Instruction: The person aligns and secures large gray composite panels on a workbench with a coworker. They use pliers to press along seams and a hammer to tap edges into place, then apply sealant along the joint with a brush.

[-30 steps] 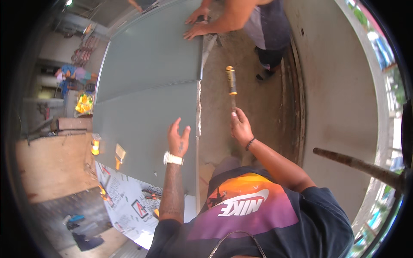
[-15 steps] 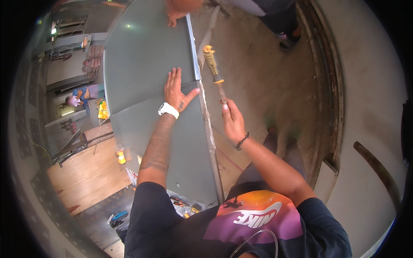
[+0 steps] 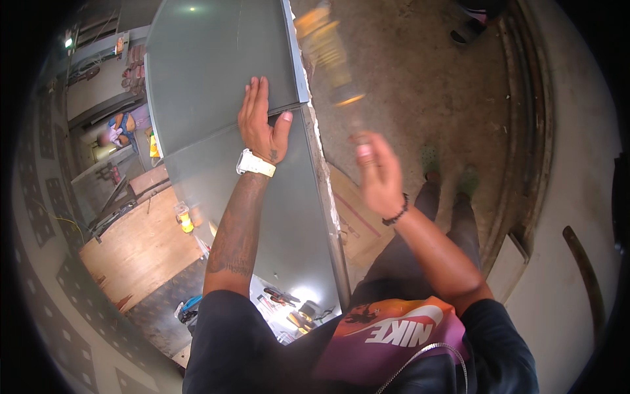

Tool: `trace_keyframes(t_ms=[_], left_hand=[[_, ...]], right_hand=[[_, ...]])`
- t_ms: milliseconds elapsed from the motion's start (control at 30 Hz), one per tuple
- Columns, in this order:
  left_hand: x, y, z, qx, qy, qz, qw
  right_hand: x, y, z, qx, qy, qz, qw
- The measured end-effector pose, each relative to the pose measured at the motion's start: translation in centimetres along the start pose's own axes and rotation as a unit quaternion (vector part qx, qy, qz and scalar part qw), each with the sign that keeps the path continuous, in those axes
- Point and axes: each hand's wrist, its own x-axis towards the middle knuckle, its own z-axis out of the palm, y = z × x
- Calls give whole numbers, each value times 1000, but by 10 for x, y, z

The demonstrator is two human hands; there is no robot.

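Observation:
My left hand (image 3: 264, 125) lies flat on the dark grey panel (image 3: 223, 72), fingers stretched and thumb apart, just beside the seam where two sheets meet. A white watch sits on that wrist. In my right hand (image 3: 380, 174), past the panel's right edge, is a yellow-handled tool (image 3: 328, 52). The fingers grip its thin metal end, and the thick ribbed handle points up and away. Motion smears the tool, so its exact kind is unclear. A pale metal strip (image 3: 296, 56) runs along the far part of the panel's right edge; the nearer edge looks rough and whitish.
Pliers (image 3: 281, 297) and other hand tools lie at the panel's near end. A yellow lamp-like object (image 3: 184, 218) stands left, near a plywood sheet (image 3: 141, 243). Another person (image 3: 121, 131) is farther left. At the far right, a shoe (image 3: 467, 31) rests on the concrete floor.
My right hand has shifted right and slightly nearer, its tool now blurred by motion. The other person's hand at the panel's far end has left view. My left hand stays flat near the seam.

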Motion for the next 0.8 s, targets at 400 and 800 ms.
trace_keyframes(t_ms=[400, 800], left_hand=[[62, 60, -11, -32, -72, -279, 957], [44, 52, 3, -43, -16, -257, 965]], right_hand=[[47, 20, -39, -42, 9, -2, 999], [88, 12, -45, 63, 115, -61, 989]])
